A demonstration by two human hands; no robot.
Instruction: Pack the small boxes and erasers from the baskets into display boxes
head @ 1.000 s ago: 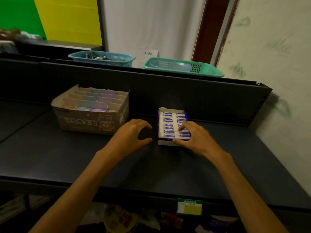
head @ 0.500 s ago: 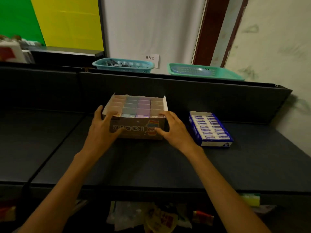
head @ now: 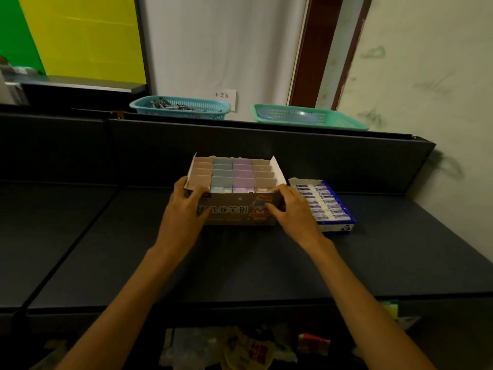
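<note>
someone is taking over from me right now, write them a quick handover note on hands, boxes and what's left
Left hand: grip on the front left corner of the cardboard display box, fingers curled over its rim.
Right hand: grip on the front right corner of the same box.
That box sits on the dark shelf, its four columns of small pastel boxes looking full.
The blue eraser display box lies just right of it, rows of erasers looking full too.
Two baskets on the ledge behind: the blue basket holds dark items, the green basket appears empty apart from a pale tray.
Left: set the cardboard box in its final place; check the blue basket.
</note>
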